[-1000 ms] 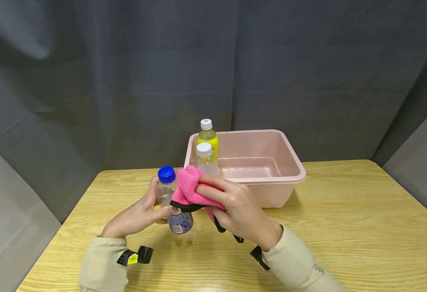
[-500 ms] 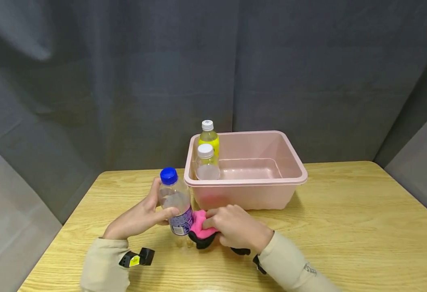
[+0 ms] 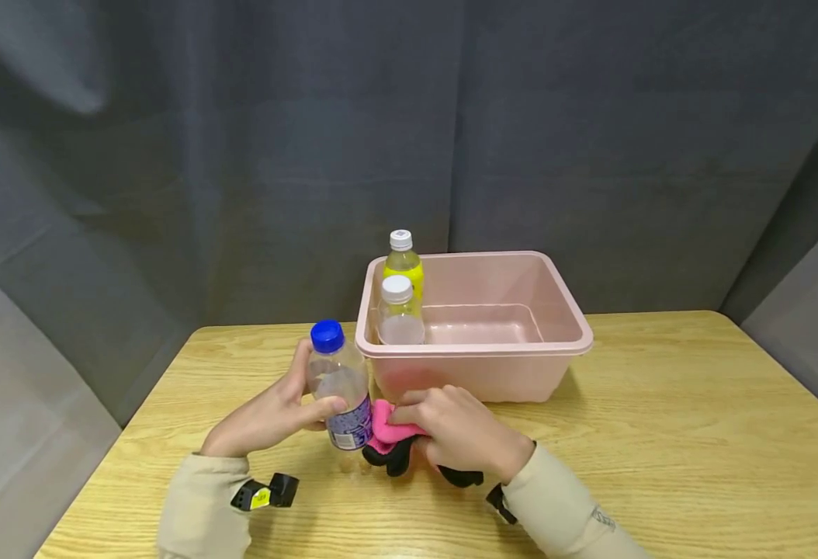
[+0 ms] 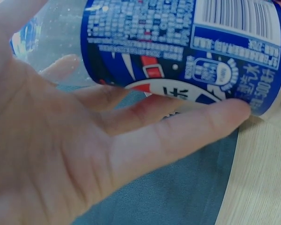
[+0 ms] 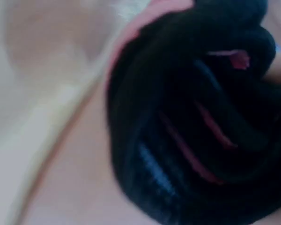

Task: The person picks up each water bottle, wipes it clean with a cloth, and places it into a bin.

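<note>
My left hand (image 3: 269, 415) grips a clear plastic bottle (image 3: 342, 379) with a blue cap, its thumb across the front. The bottle leans slightly, and its purple-blue label (image 4: 178, 47) with a barcode fills the left wrist view. In that view the fingers lie along the label. My right hand (image 3: 454, 428) holds a bunched pink cloth (image 3: 389, 428) with black edging at the bottle's lower right side, near the label. Close up in the right wrist view, the folded black edge (image 5: 145, 122) of the cloth shows, blurred. Part of the cloth hides under the right fingers.
A pale pink plastic basin (image 3: 479, 373) stands just behind the hands. Inside its left end are a white-capped clear bottle (image 3: 400, 326) and a white-capped bottle with a yellow label (image 3: 409, 272). The wooden table (image 3: 695, 435) ends at a dark curtain (image 3: 311, 155).
My right hand has brought the cloth down from the bottle's upper part to its lower right side, with only slight movement in the last half second. The left hand keeps its grip.
</note>
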### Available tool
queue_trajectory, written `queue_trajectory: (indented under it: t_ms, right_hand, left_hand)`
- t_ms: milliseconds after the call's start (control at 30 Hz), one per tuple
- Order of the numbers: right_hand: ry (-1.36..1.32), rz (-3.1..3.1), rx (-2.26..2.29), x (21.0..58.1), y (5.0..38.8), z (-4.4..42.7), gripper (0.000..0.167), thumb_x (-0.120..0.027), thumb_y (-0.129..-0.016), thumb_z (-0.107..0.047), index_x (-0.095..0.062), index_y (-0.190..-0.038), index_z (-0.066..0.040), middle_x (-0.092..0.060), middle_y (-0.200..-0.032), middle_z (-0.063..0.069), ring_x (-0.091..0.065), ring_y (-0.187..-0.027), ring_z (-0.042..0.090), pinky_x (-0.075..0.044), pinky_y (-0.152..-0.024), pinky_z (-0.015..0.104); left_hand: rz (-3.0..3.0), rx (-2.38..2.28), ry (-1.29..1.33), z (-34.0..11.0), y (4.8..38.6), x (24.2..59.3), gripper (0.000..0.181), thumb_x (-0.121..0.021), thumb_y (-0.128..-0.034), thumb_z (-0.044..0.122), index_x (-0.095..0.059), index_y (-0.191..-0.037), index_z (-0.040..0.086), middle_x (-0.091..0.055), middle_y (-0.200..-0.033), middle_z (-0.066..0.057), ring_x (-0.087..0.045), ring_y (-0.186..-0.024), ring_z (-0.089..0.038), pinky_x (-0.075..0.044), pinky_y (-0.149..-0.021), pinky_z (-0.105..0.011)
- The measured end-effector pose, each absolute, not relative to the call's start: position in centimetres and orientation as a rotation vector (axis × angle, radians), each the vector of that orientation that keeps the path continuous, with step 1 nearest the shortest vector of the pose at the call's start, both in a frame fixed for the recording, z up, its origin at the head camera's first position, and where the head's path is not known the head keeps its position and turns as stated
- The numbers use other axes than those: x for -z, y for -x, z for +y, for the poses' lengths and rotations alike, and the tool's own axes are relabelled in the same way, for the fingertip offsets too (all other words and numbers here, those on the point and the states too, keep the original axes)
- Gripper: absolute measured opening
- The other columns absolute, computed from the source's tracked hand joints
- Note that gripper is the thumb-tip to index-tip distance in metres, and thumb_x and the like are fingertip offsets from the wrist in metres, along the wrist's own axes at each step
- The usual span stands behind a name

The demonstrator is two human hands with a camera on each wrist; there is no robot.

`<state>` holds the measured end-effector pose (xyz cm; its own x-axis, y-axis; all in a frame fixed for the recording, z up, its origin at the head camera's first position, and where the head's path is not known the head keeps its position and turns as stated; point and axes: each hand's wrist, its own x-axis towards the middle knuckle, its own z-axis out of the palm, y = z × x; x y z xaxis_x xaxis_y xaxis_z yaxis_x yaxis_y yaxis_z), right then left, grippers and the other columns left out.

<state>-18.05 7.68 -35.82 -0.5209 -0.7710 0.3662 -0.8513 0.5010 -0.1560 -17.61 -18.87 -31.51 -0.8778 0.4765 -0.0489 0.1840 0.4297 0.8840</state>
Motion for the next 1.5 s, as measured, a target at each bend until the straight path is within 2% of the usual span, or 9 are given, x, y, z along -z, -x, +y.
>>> queue_trajectory:
  t_ms: [167, 367, 567, 733, 867, 967, 1133, 1400, 1500]
  right_hand:
    - [-1.266, -2.306, -0.641, 33.1, 17.6, 7.7, 0.038, -0.071, -0.075, 0.006, -0.077, -0.109, -0.009, -0.072, -0.109, 0.003, -0.07, -0.092, 0.019, -0.058, -0.08, 0.034]
    - [-1.113, -2.02, -0.949, 31.4, 17.1, 7.2, 0.037, -0.075, -0.079, 0.01, -0.074, -0.114, 0.0, -0.069, -0.122, 0.014, -0.069, -0.107, 0.03, -0.056, -0.094, 0.043]
    - [-1.093, -1.85, -1.061, 31.4, 17.2, 6.9, 0.039, -0.073, -0.077, 0.015, -0.074, -0.113, 0.001, -0.068, -0.123, 0.016, -0.068, -0.11, 0.033, -0.055, -0.095, 0.045]
    - [-1.112, -1.935, -0.973, 31.3, 17.0, 7.0, 0.04, -0.074, -0.077, 0.011, -0.074, -0.115, -0.001, -0.068, -0.125, 0.015, -0.068, -0.111, 0.032, -0.055, -0.095, 0.044]
    - [-1.138, -2.088, -0.778, 31.5, 16.8, 7.3, 0.042, -0.075, -0.075, 0.007, -0.076, -0.115, -0.005, -0.069, -0.122, 0.012, -0.07, -0.105, 0.029, -0.058, -0.089, 0.042]
    - [-1.203, -2.188, -0.599, 32.1, 16.8, 7.3, 0.038, -0.074, -0.074, 0.008, -0.077, -0.108, -0.009, -0.07, -0.112, 0.006, -0.07, -0.09, 0.023, -0.059, -0.077, 0.037]
    - [-1.334, -2.361, -0.351, 34.1, 16.8, 6.8, 0.033, -0.073, -0.071, 0.009, -0.075, -0.093, -0.015, -0.068, -0.095, -0.001, -0.061, -0.067, 0.014, -0.051, -0.056, 0.026]
    - [-1.387, -2.575, -0.159, 37.4, 16.9, 6.1, 0.027, -0.072, -0.068, 0.006, -0.064, -0.074, -0.019, -0.055, -0.075, -0.009, -0.038, -0.054, 0.008, -0.034, -0.046, 0.022]
    - [-1.394, -2.561, -0.181, 37.6, 17.1, 6.2, 0.03, -0.07, -0.067, 0.007, -0.064, -0.074, -0.021, -0.055, -0.074, -0.009, -0.039, -0.054, 0.009, -0.034, -0.046, 0.024]
  left_hand:
    - [2.413, -1.42, -0.545, -19.1, 17.5, 31.5, 0.088, -0.069, -0.097, 0.035, -0.005, -0.153, 0.016, -0.033, -0.152, -0.032, -0.053, -0.125, -0.048, -0.059, -0.083, -0.051]
    - [2.412, -1.423, -0.568, -19.2, 17.3, 31.5, 0.08, -0.068, -0.098, 0.031, -0.009, -0.149, 0.015, -0.038, -0.147, -0.035, -0.056, -0.12, -0.046, -0.06, -0.081, -0.051]
    - [2.42, -1.415, -0.549, -19.2, 17.4, 31.5, 0.081, -0.069, -0.0973, 0.033, -0.009, -0.149, 0.016, -0.04, -0.145, -0.034, -0.055, -0.121, -0.047, -0.06, -0.081, -0.051]
    - [2.412, -1.422, -0.563, -19.3, 17.4, 31.5, 0.081, -0.069, -0.0975, 0.032, -0.009, -0.15, 0.017, -0.042, -0.144, -0.034, -0.056, -0.119, -0.045, -0.06, -0.081, -0.051]
    - [2.415, -1.421, -0.569, -19.3, 17.4, 31.4, 0.082, -0.069, -0.0974, 0.032, -0.008, -0.151, 0.017, -0.043, -0.142, -0.034, -0.059, -0.117, -0.044, -0.06, -0.08, -0.051]
    - [2.412, -1.424, -0.571, -19.1, 17.4, 31.4, 0.082, -0.069, -0.0972, 0.032, -0.009, -0.151, 0.017, -0.042, -0.144, -0.034, -0.058, -0.118, -0.045, -0.06, -0.08, -0.051]
    - [2.411, -1.418, -0.555, -18.7, 17.5, 31.4, 0.085, -0.07, -0.0961, 0.035, -0.008, -0.152, 0.02, -0.035, -0.149, -0.034, -0.05, -0.126, -0.052, -0.06, -0.081, -0.052]
    - [2.415, -1.414, -0.524, -18.7, 17.6, 31.4, 0.087, -0.07, -0.0962, 0.036, -0.006, -0.153, 0.021, -0.034, -0.149, -0.035, -0.047, -0.128, -0.054, -0.058, -0.084, -0.056]
    - [2.414, -1.414, -0.514, -18.7, 17.6, 31.4, 0.089, -0.07, -0.096, 0.037, -0.004, -0.154, 0.021, -0.033, -0.15, -0.035, -0.047, -0.128, -0.054, -0.057, -0.085, -0.056]
